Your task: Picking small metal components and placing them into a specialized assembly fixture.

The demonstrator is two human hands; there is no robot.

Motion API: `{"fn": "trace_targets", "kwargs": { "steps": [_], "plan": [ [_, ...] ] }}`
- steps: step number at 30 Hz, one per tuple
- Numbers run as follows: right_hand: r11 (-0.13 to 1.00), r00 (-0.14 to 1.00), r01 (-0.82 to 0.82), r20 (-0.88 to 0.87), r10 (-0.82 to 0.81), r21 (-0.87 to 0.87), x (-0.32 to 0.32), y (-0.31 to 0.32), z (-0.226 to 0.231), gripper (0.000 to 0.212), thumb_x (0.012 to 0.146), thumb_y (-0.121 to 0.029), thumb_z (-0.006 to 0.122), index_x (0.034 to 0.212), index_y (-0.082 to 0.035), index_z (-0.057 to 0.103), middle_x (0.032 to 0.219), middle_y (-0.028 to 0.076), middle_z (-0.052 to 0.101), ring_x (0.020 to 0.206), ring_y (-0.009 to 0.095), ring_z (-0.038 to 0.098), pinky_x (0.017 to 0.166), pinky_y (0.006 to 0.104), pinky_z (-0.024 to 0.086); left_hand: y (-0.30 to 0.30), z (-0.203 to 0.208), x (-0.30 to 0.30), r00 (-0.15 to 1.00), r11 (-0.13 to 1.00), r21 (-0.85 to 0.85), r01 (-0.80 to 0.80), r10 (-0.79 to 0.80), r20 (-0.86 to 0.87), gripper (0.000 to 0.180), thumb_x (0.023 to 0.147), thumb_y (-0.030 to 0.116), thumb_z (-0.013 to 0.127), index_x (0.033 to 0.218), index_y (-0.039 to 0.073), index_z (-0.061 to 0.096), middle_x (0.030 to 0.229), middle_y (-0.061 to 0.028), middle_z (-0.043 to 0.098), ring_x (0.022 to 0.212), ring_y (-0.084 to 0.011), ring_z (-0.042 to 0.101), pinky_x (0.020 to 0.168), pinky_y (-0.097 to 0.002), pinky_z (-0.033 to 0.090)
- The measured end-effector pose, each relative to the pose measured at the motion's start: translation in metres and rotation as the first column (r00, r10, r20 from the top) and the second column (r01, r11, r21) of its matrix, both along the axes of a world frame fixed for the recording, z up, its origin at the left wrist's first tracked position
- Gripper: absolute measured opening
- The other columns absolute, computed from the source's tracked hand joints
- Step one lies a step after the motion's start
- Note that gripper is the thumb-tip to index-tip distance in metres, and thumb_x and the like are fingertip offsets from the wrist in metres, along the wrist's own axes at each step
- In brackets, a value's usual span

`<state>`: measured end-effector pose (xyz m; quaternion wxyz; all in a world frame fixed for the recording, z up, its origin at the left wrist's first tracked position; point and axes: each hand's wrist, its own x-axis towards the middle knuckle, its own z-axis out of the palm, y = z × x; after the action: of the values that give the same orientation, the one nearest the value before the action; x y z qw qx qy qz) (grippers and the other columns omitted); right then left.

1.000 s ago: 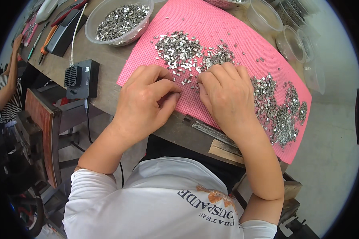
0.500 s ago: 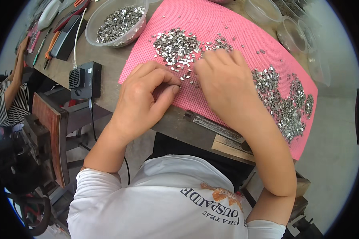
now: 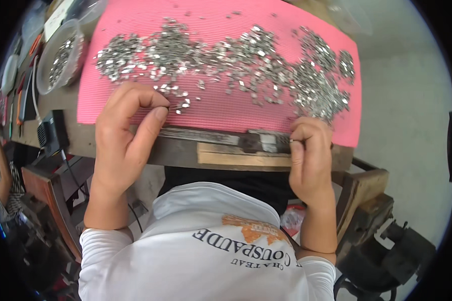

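Small shiny metal pieces (image 3: 173,50) lie in loose heaps across a pink ribbed mat (image 3: 216,108). My left hand (image 3: 123,133) is at the mat's near left part, beside a few stray pieces. Its thumb and forefinger are pinched together, and what they hold is too small to make out. Near the mat's front right edge, my right hand (image 3: 311,155) has thumb and forefinger closed at the right end of a long dark metal bar (image 3: 206,135). A tiny glint shows at those fingertips, its kind unclear. The bar lies along the table's front edge.
A wooden strip (image 3: 243,157) lies in front of the bar. At the left stand a clear plastic tub (image 3: 65,60) of metal pieces and a black box-shaped device (image 3: 55,131) with a cable. Another person's arm (image 3: 2,163) shows at far left.
My right hand has moved from the heaps, right and toward me, to the bar's end. My left hand stays pinched near the mat's near edge. The view has shifted to the right.
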<state>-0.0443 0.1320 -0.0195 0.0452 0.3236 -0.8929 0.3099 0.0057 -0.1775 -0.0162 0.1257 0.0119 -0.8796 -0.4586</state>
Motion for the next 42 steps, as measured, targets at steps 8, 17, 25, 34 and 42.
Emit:
{"fn": "trace_targets", "kwargs": {
  "steps": [8, 17, 25, 34, 42],
  "plan": [
    [0.999, 0.989, -0.015, -0.146, 0.022, 0.052, 0.009, 0.004, -0.013, 0.033, 0.076, 0.002, 0.075, 0.103, -0.007, 0.060, 0.109, 0.009, 0.062, 0.103, 0.031, 0.062, 0.090, 0.0452, 0.044, 0.078, -0.013, -0.015, 0.945, 0.954, -0.110, 0.280, -0.294, -0.142, 0.018, 0.073, -0.001, 0.079, 0.089, 0.005, 0.074, 0.096, -0.0091, 0.071, 0.087, -0.0271, 0.067, 0.076, -0.0371, 0.051],
    [0.994, 0.964, -0.034, -0.257, 0.061, 0.106, 0.003, -0.001, -0.018, 0.018, 0.082, -0.008, 0.067, 0.098, -0.003, 0.063, 0.102, 0.010, 0.063, 0.093, 0.026, 0.063, 0.083, 0.0399, 0.047, 0.112, -0.024, -0.024, 0.907, 0.914, -0.304, 0.270, -0.347, -0.239, 0.026, 0.066, 0.001, 0.083, 0.090, 0.008, 0.074, 0.094, -0.0040, 0.070, 0.079, -0.0248, 0.063, 0.069, -0.0375, 0.045],
    [0.981, 0.970, -0.009, -0.236, 0.055, 0.194, 0.005, -0.010, -0.005, 0.018, 0.077, -0.010, 0.065, 0.092, -0.001, 0.065, 0.097, 0.011, 0.064, 0.088, 0.025, 0.063, 0.078, 0.0376, 0.048, 0.109, -0.018, -0.025, 0.897, 0.886, -0.361, 0.292, -0.385, -0.219, 0.026, 0.064, 0.000, 0.082, 0.088, 0.007, 0.073, 0.093, -0.0051, 0.069, 0.077, -0.0254, 0.063, 0.068, -0.0381, 0.045],
    [0.997, 0.984, -0.057, -0.175, 0.046, -0.058, 0.002, 0.010, -0.013, 0.019, 0.076, -0.006, 0.074, 0.094, -0.002, 0.070, 0.102, 0.010, 0.072, 0.089, 0.027, 0.070, 0.082, 0.0388, 0.050, 0.106, -0.020, -0.024, 0.914, 0.918, -0.210, 0.336, -0.372, -0.162, 0.026, 0.067, -0.004, 0.081, 0.090, 0.006, 0.076, 0.093, -0.0081, 0.070, 0.080, -0.0258, 0.065, 0.070, -0.0365, 0.052],
    [0.988, 0.999, 0.014, -0.035, -0.020, -0.154, 0.000, 0.010, -0.013, 0.021, 0.077, -0.001, 0.081, 0.095, -0.004, 0.072, 0.099, 0.008, 0.074, 0.088, 0.027, 0.070, 0.082, 0.0390, 0.050, 0.104, -0.017, -0.033, 0.916, 0.916, -0.155, 0.370, -0.388, -0.107, 0.029, 0.070, -0.001, 0.082, 0.097, 0.004, 0.074, 0.094, -0.0103, 0.071, 0.082, -0.0284, 0.066, 0.070, -0.0369, 0.052]
  ]
}}
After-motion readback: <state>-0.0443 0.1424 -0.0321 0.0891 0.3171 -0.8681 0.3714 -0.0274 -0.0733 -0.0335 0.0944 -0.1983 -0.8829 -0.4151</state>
